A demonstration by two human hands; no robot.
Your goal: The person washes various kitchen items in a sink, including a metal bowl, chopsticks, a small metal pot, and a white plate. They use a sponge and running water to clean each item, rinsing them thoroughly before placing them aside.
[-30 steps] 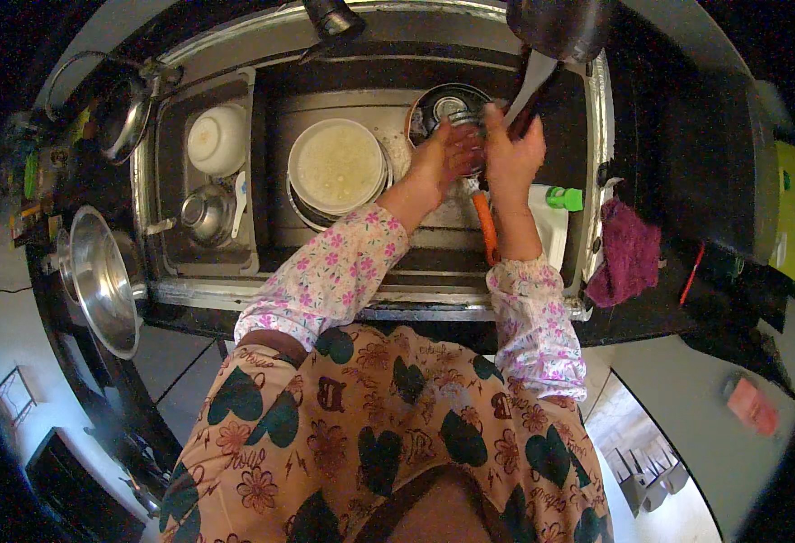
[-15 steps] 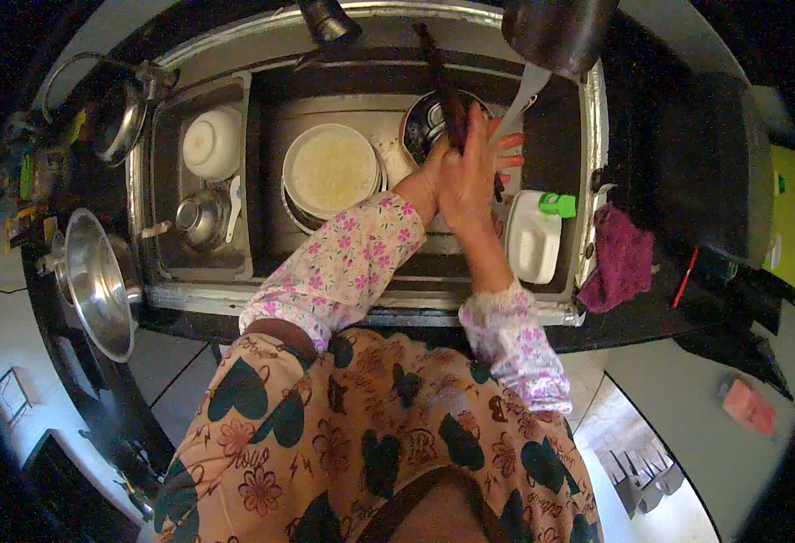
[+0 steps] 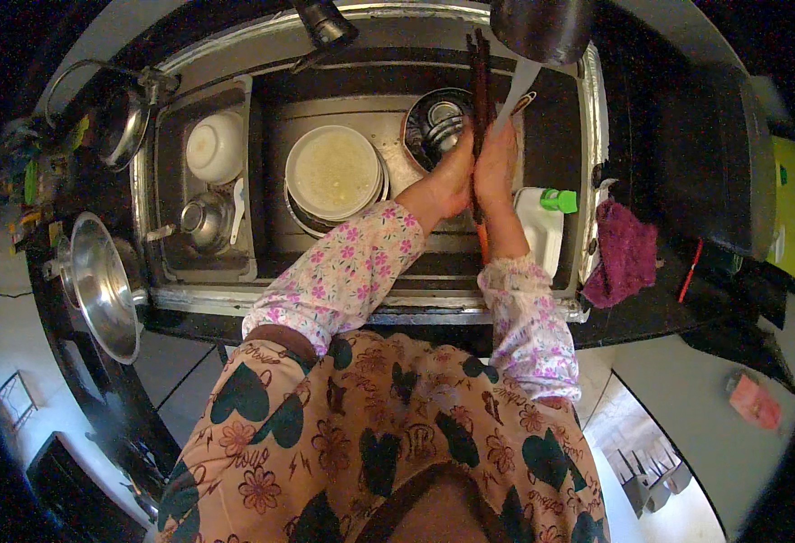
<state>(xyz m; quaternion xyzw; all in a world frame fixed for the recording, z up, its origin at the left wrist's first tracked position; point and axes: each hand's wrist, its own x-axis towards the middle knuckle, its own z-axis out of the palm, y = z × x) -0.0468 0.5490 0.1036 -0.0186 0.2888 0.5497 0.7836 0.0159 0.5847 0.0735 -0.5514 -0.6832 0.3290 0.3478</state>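
We had the dark sticks (image 3: 481, 86) clasped btwn L hand (image 3: 453, 176) and R hand (image 3: 498, 165), prob. mid-rinse w/ the water stream (image 3: 517, 92) falling onto the grip, while plates (image 3: 325, 156) left of it & metal bowls (image 3: 444, 116) just beyond-left seemingly weren't rinsed yet.

Over on the right, a crumpled purple cloth (image 3: 622, 258) is lying on the dark tabletop (image 3: 653, 317) — a thin red stick (image 3: 690, 271) is resting near it — and a steel basin (image 3: 105, 288) is gleaming far left.
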